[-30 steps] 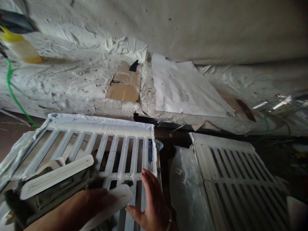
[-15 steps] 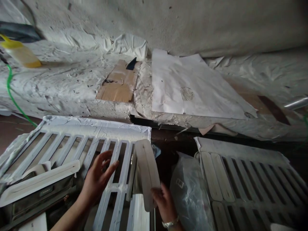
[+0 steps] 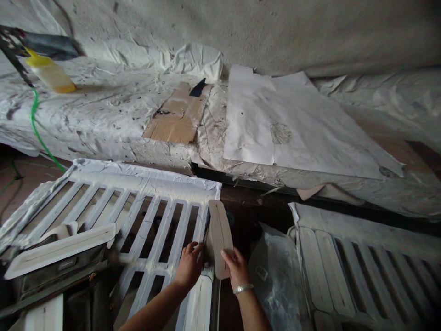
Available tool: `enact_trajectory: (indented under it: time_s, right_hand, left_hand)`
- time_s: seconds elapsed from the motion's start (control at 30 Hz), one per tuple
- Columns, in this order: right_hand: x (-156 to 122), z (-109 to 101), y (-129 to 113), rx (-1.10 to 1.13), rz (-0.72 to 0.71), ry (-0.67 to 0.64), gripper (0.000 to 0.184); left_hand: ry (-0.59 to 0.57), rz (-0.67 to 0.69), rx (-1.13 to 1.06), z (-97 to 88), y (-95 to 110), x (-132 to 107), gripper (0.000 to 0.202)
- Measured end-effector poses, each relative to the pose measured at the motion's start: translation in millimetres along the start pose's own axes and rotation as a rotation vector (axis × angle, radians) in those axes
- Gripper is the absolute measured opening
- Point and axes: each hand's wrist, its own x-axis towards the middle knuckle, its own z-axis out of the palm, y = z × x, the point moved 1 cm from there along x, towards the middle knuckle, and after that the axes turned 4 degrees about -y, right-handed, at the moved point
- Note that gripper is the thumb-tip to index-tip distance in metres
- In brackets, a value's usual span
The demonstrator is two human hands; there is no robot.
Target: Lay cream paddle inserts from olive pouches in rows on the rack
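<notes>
A long off-white panel (image 3: 220, 234) with rounded ends and a thin dark line down its middle stands upright at the right edge of the left slotted rack (image 3: 144, 174). My right hand (image 3: 237, 266) pinches its lower right edge, thumb in front. Close against the panel's left side is a dark bag piece (image 3: 207, 257), mostly hidden. My left hand (image 3: 189, 264) is at this dark piece, fingers bent and closed on its edge. Below my left hand, another pale panel (image 3: 200, 301) lies in the rack.
Dark bag pieces with pale panels (image 3: 62, 250) lie on the rack's left side. A second slotted rack (image 3: 372, 271) stands right, beyond a clear plastic bag (image 3: 279, 271). On the bench behind are cardboard (image 3: 175, 119), white paper (image 3: 303, 124), a yellow-capped bottle (image 3: 51, 73) and a green hose (image 3: 36, 119).
My left hand has moved right, from open above the rack to the dark piece beside the panel. My right hand and the panel have shifted slightly right and up. The view has shifted too.
</notes>
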Motion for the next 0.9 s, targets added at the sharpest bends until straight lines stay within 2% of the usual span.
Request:
enact_trajectory:
  time_s: [0.07, 0.17, 0.23, 0.33, 0.4, 0.53, 0.63, 0.73, 0.9]
  right_hand:
    - [17, 7, 1, -0.101, -0.04, 0.002, 0.044]
    - [28, 17, 15, -0.31, -0.065, 0.041, 0.048]
    - [26, 21, 27, -0.44, -0.055, 0.092, 0.051]
    - [17, 28, 39, -0.525, -0.006, 0.139, 0.053]
    - [11, 34, 37, -0.587, -0.014, 0.124, 0.05]
    - [9, 44, 19, -0.963, -0.056, 0.077, 0.038]
    - [13, 48, 10, -1.162, -0.028, -0.053, 0.028]
    - [17, 44, 9, -1.223, -0.025, -0.107, 0.023]
    - [21, 29, 17, -1.117, 0.012, -0.104, 0.031]
  left_hand:
    - [-0.018, 0.027, 0.044, -0.8, 0, 4, 0.036]
    - [-0.122, 0.041, -0.131, -1.1, -4, 14, 0.028]
    - [-0.121, -0.03, -0.342, -4.5, -6, 20, 0.034]
    - [-0.133, -0.15, -0.776, -12.3, -4, 25, 0.054]
    - [-0.138, -0.152, -0.888, -16.9, -2, 29, 0.053]
    - [-0.05, -0.074, -0.582, -22.3, -13, 42, 0.03]
    - [-0.02, -0.069, -0.488, -23.5, -27, 49, 0.027]
    - [-0.001, -0.085, -0.436, -23.3, -32, 50, 0.031]
    - [-0.08, -0.126, -0.424, -17.9, -19, 56, 0.03]
